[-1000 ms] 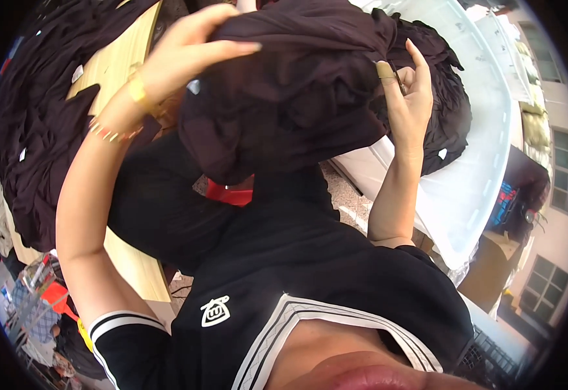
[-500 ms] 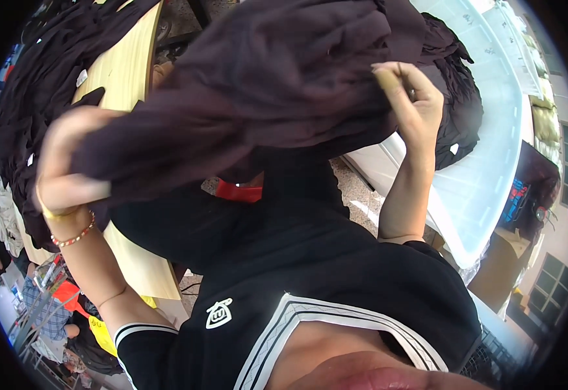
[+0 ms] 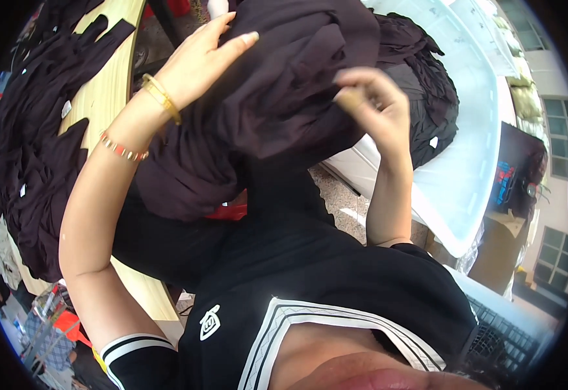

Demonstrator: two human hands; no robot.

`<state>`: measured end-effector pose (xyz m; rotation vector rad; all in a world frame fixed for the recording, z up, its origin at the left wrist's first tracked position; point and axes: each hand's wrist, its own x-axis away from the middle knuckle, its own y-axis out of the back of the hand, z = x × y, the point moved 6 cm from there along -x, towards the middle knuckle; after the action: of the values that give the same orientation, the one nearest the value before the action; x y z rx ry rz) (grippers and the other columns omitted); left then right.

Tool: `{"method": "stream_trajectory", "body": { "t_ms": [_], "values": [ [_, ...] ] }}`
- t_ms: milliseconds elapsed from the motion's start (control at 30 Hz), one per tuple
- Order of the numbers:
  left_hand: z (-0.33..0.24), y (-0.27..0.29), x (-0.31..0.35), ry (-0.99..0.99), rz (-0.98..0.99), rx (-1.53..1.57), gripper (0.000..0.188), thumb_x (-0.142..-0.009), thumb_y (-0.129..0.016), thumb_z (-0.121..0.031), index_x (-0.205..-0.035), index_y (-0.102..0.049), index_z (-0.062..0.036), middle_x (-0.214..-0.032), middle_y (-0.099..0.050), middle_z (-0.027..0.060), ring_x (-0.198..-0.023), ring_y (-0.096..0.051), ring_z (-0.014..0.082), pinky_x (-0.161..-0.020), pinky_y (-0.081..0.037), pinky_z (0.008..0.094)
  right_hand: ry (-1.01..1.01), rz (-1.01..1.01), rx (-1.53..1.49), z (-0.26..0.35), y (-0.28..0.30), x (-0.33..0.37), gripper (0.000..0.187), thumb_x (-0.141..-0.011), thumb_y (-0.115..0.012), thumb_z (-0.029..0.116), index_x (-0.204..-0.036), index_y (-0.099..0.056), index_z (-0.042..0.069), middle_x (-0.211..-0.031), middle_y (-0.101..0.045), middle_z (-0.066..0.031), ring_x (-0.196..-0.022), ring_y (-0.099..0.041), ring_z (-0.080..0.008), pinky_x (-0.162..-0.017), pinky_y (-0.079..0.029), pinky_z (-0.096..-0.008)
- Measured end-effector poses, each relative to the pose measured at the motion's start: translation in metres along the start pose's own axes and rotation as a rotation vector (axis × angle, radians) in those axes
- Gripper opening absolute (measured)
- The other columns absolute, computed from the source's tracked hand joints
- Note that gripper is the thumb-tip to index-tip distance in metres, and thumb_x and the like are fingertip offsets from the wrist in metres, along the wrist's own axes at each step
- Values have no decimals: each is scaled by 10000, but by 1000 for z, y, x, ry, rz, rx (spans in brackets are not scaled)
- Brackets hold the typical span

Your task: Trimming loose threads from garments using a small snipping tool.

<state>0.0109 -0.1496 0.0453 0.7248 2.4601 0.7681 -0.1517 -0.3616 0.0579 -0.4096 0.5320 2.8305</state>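
Observation:
A large piece of dark purple-brown cloth (image 3: 284,84), gathered in loose folds, lies across my lap and up in front of me. My left hand (image 3: 209,55) is at its upper left, fingers stretched out and thumb apart, with nothing held. On that wrist are a gold bangle (image 3: 159,97) and a beaded bracelet (image 3: 123,149). My right hand (image 3: 381,107) is at the cloth's right side, fingers curled toward the thumb, which has a yellowish cover. Motion smears these fingertips, so whether they grip the cloth cannot be told.
Dark garments (image 3: 34,149) are heaped on a light wooden table (image 3: 105,75) at the left. At the right, a big pale plastic tub (image 3: 472,130) holds a dark cloth pile (image 3: 430,97). A cardboard box (image 3: 498,253) and a black crate (image 3: 502,331) stand beyond it. Something red (image 3: 229,211) shows beneath the cloth.
My left hand has let go of the cloth's left end and moved up and right. That end has dropped into folds on my lap. My right hand has shifted slightly left.

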Motion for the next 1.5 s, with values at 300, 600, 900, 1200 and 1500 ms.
{"method": "stream_trajectory", "body": {
  "t_ms": [300,600,900,1200,1500],
  "values": [
    [-36,21,8,-21,-193,429,98,-904,-661,-45,-992,-647,-5,-890,-625,-33,-812,-555,26,-730,-421,158,-424,-124,-470,-51,36,-30,507,-920,-638,238,-1306,-476,-49,-775,-695,-120,-405,-385,-25,-382,-248,-182],
    [-139,-29,93,-731,285,74,112,-714,-681,-4,-812,-637,-35,-1022,-615,123,-1062,-610,321,-1025,-437,473,-486,-160,-654,-70,42,-18,548,-961,-515,474,-1297,-498,41,-809,-703,-124,-400,-306,-48,-390,-208,-210],
    [-90,-64,110,-491,446,94,156,-810,-700,-123,-891,-599,-36,-955,-588,120,-927,-607,313,-809,-501,386,-240,-259,-373,-28,34,-11,325,-937,-578,197,-1189,-621,-5,-646,-468,51,-447,-296,3,-407,-194,-166],
    [-53,-45,58,25,65,320,301,-796,-674,-180,-1008,-580,12,-904,-598,107,-672,-560,205,-645,-462,326,187,-120,394,44,-14,-10,561,-781,-795,290,-1225,-602,8,-540,-436,42,-475,-396,-43,-454,-319,-217],
    [-44,-77,41,116,191,534,210,-823,-614,-80,-974,-654,60,-800,-647,71,-762,-610,145,-712,-477,284,-47,-97,497,18,-22,-23,367,-738,-789,271,-1003,-696,35,-656,-611,-53,-615,-612,-146,-613,-494,-270]
  ]
}}
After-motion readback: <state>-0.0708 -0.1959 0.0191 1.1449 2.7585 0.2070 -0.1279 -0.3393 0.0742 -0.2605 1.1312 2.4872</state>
